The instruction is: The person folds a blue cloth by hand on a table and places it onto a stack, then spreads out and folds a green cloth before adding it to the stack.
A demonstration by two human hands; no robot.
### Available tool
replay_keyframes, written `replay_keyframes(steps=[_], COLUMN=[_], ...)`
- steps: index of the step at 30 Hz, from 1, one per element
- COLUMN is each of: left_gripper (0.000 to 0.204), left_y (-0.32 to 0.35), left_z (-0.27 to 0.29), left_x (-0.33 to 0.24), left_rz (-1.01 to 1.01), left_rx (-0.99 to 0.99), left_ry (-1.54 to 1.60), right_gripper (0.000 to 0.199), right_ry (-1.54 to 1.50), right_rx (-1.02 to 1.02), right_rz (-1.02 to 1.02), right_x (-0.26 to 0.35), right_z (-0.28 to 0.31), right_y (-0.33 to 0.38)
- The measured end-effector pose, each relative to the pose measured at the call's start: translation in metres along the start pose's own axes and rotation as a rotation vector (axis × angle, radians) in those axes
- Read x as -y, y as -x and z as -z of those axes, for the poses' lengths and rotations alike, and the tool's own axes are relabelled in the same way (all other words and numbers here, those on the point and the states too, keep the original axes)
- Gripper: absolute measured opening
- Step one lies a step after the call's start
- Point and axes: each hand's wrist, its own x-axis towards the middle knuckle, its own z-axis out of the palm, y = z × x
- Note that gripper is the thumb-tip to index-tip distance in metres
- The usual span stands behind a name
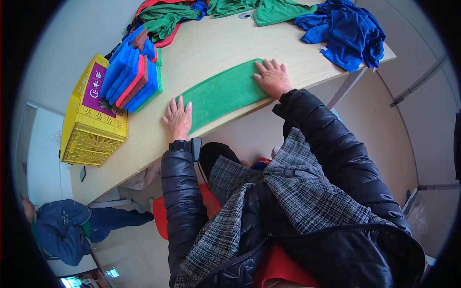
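Observation:
A green towel (223, 95), folded into a long flat strip, lies along the table's front edge. My left hand (178, 118) rests on its left end with the fingers stretched out. Over at the right end, my right hand (273, 78) lies flat with its fingers spread, touching the towel's edge. Neither hand grips anything. To the left of the strip stands a leaning row of folded towels (135, 79) in blue, red, brown and green, beside a yellow crate.
The yellow plastic crate (91, 129) stands at the table's left end, near a phone (82, 174). Crumpled green and red towels (168, 21) lie at the back left, green ones (278, 10) at the back, blue ones (343, 31) at the right corner. Another person (65, 225) is at the lower left.

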Motion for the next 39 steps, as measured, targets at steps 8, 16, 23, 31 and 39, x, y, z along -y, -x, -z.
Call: replay_keyframes(steps=[8, 16, 23, 31, 39], left_gripper=[0.054, 0.053, 0.053, 0.052, 0.047], left_y=[0.042, 0.055, 0.06, 0.064, 0.042], left_z=[0.002, -0.003, 0.0, 0.007, 0.026], left_x=[-0.111, -0.098, -0.042, 0.022, -0.024], left_rz=[-0.313, -0.271, -0.13, 0.019, -0.175], left_rx=[-0.16, -0.099, -0.112, -0.1, -0.228], left_ry=[-0.032, 0.001, -0.06, -0.034, -0.013], right_gripper=[0.046, 0.041, 0.046, 0.043, 0.047], right_ry=[0.026, -0.068, 0.003, 0.049, -0.05], right_rx=[-0.191, -0.227, -0.226, -0.216, -0.172], right_rz=[0.229, 0.24, 0.141, 0.023, 0.228], right_x=[0.091, 0.073, 0.015, -0.018, 0.031], right_z=[-0.005, -0.013, -0.008, 0.005, 0.003], right_y=[0.024, 0.04, 0.039, 0.034, 0.017])
